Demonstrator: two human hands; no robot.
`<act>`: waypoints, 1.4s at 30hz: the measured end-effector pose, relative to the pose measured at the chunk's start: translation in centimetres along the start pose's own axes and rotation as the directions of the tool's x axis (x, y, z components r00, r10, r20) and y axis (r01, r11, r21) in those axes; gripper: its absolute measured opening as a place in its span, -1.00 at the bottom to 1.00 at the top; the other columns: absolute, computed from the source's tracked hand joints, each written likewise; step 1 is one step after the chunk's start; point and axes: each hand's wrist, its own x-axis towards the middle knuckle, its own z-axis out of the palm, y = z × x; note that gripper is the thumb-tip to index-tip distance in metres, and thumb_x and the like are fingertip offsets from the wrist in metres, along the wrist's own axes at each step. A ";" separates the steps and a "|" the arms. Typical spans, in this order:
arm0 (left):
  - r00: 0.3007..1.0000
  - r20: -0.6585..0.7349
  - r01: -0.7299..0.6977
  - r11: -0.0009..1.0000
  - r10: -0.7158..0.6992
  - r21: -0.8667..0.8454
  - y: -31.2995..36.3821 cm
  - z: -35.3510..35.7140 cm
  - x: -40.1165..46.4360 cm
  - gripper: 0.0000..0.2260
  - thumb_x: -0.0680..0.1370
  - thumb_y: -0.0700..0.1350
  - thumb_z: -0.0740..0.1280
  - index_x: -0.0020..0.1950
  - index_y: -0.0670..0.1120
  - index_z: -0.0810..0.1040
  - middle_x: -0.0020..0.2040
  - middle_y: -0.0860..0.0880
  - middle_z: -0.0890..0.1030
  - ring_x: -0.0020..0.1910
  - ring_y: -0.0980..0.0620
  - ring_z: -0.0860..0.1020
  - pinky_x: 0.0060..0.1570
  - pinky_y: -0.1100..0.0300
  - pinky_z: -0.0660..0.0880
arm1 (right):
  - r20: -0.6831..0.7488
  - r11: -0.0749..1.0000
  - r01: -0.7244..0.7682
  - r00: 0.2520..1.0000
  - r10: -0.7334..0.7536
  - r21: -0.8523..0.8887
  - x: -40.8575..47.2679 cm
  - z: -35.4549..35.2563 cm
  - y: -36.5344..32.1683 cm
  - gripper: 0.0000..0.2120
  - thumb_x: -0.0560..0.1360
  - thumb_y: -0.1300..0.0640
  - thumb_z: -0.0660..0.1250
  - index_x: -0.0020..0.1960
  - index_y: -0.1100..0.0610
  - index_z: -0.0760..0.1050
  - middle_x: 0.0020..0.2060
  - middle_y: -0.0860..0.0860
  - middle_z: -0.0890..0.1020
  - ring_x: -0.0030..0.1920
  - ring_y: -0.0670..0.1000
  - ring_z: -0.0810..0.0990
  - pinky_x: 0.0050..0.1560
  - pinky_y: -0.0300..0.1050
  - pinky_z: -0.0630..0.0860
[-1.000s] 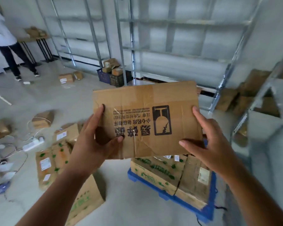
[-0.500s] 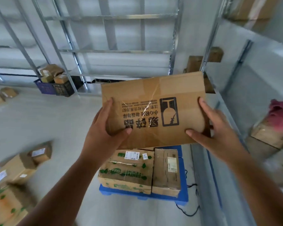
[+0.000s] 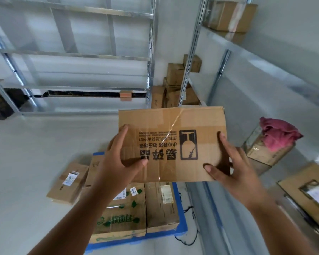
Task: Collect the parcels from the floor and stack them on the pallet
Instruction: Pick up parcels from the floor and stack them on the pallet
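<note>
I hold a brown cardboard parcel with an upside-down fragile mark in front of me, above the pallet. My left hand grips its left edge, thumb on top. My right hand grips its right edge the same way. Below lies the blue pallet, carrying a green-printed box and a plain brown box side by side. Another labelled parcel lies on the floor just left of the pallet.
Metal shelving stands behind the pallet, and a second rack runs along the right with boxes on it. A box with a pink cloth sits on the right rack. A black cable trails by the pallet's right corner.
The view has swung right and closer to the pallet. The parcel stays in both hands and now hangs over the pallet's boxes. The floor parcels on the left have left the view.
</note>
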 end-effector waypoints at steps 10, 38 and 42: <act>0.989 0.046 0.136 0.990 -0.138 0.029 -1.2 7.9 7.9 0.01 0.39 0.20 0.55 0.69 0.25 0.00 0.35 0.15 0.54 0.31 0.02 0.57 0.24 -0.13 0.63 | 0.095 0.993 -0.115 0.988 0.118 -0.041 8.6 0.4 8.2 -0.04 0.27 -0.48 0.24 0.57 -0.46 -0.12 0.27 -0.24 0.26 0.10 -0.26 0.34 -0.11 -0.43 0.25; 0.881 0.288 0.472 0.670 -0.374 -0.573 -9.7 7.9 22.9 -0.47 0.57 0.29 0.27 0.34 -0.06 0.60 0.14 -0.17 0.71 0.17 -0.22 0.68 0.07 -0.18 0.63 | 0.159 0.787 -0.264 0.965 0.210 0.557 21.7 6.0 14.9 -0.39 0.49 -0.35 0.40 0.48 -0.18 0.42 0.28 -0.13 0.65 0.26 -0.11 0.64 0.16 -0.06 0.63; 0.872 0.295 0.490 0.717 -0.392 -0.495 -9.9 8.3 23.1 -0.73 0.54 -0.19 0.42 0.23 -0.15 0.55 0.01 -0.17 0.70 0.11 -0.30 0.68 -0.02 -0.03 0.63 | 0.133 0.732 -0.314 0.946 0.296 0.604 22.2 6.1 15.2 -0.44 0.29 -0.65 0.31 0.06 -0.29 0.60 0.10 -0.13 0.73 0.14 0.00 0.70 0.15 0.06 0.56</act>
